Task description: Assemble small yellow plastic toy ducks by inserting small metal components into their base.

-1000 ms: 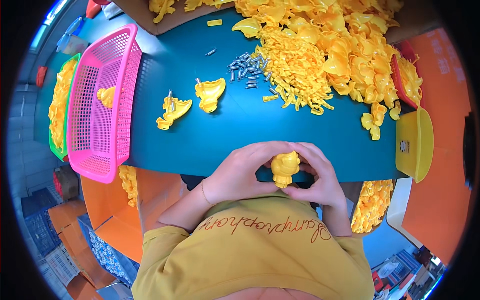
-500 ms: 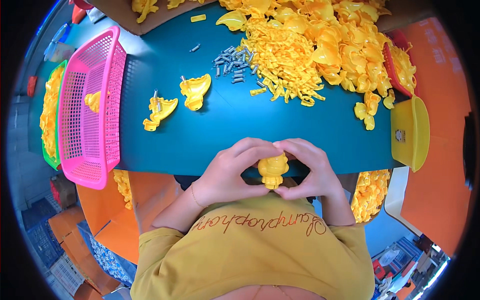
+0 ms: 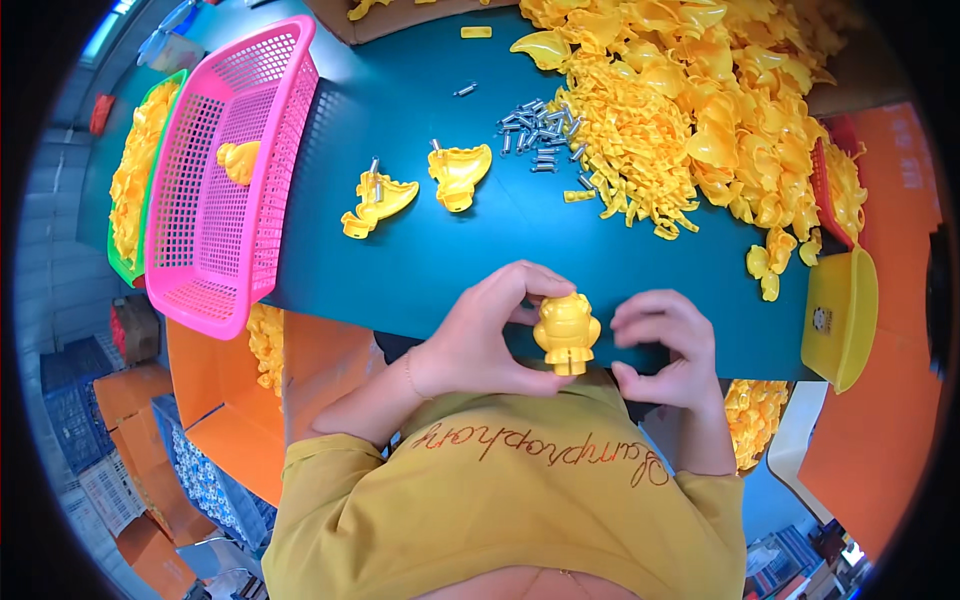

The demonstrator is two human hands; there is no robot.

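Note:
My left hand (image 3: 495, 335) grips a yellow plastic figurine (image 3: 566, 333) between thumb and fingers, upright above the table's near edge. Just to its right, my right hand (image 3: 668, 345) is apart from the figurine, fingers curved and thumb spread, with nothing in it. Beyond my hands lie two yellow half shells, one (image 3: 377, 203) further left and another (image 3: 460, 178) beside it, each with a small metal cylinder on it. A cluster of small metal cylinders (image 3: 540, 130) lies farther back, next to a heap of small yellow strips (image 3: 625, 140).
A pink basket (image 3: 215, 322) holding one yellow figurine stands at the left, beside a green-rimmed basket (image 3: 120, 265) of yellow parts. A large pile of yellow shells (image 3: 720, 120) covers the back right. At the right edge sits a yellow bin (image 3: 838, 315). Cartons stand below the table.
My right hand has let go of the figurine and moved right. The figurine stays in my left hand, turned somewhat. The whole view has shifted, with the table's things appearing farther right.

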